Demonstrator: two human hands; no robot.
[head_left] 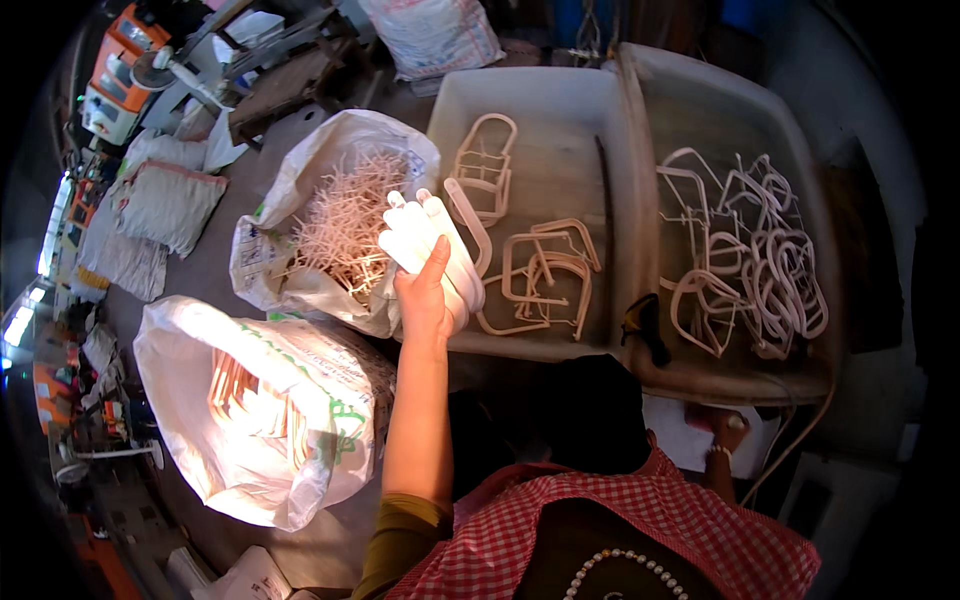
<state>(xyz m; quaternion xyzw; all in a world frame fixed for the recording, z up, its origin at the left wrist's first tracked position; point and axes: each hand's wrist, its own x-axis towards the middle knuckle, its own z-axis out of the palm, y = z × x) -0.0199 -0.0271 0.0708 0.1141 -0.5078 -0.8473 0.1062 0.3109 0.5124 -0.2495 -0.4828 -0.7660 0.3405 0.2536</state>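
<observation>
My left hand (425, 300) is closed around a bundle of pale pink plastic loops (462, 275), held up between a sack and a tub. The loops' rounded ends stick out past my fingers and catch bright light. One more loop (472, 228) leans out beside the bundle, over the tub's edge. My right hand (731, 430), with a bracelet at the wrist, is low on the right near a white surface (680, 440). Its fingers are curled round something with a pale round end, too small and dark to name.
An open white sack (270, 275) holds thin pink plastic scraps. A nearer sack (170, 380) holds stacked pale pieces. Two tubs, one pale (560, 90) and one brownish (690, 385), contain pink moulded frames (550, 275) and tangled loops (785, 260). Filled sacks (170, 205) and orange machines (125, 60) stand left.
</observation>
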